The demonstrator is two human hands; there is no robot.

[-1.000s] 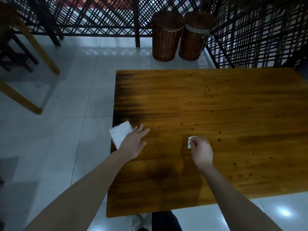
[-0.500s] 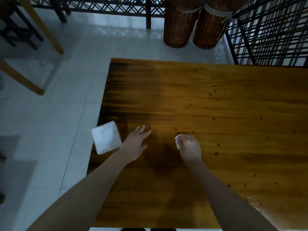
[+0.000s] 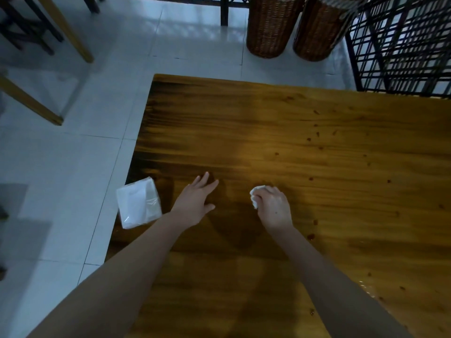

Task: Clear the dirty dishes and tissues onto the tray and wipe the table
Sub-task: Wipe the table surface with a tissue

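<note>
Two hands are held low over the desk. A tissue pack sits at the left edge, partly past it, just beside the left hand, which is laid palm-down with fingers straight and thumb out. A crumpled tissue is balled in the right hand, whose fingers are curled round it, down at the wood. Brown spots lie to its right, so the right hand is judged nearer.

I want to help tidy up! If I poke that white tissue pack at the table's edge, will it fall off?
Probably, yes. The tissue pack sits right at the table edge, so a small nudge outward could tip it off. Its shiny wrapper looks slippery on smooth wood, and it seems soft and light.
</note>
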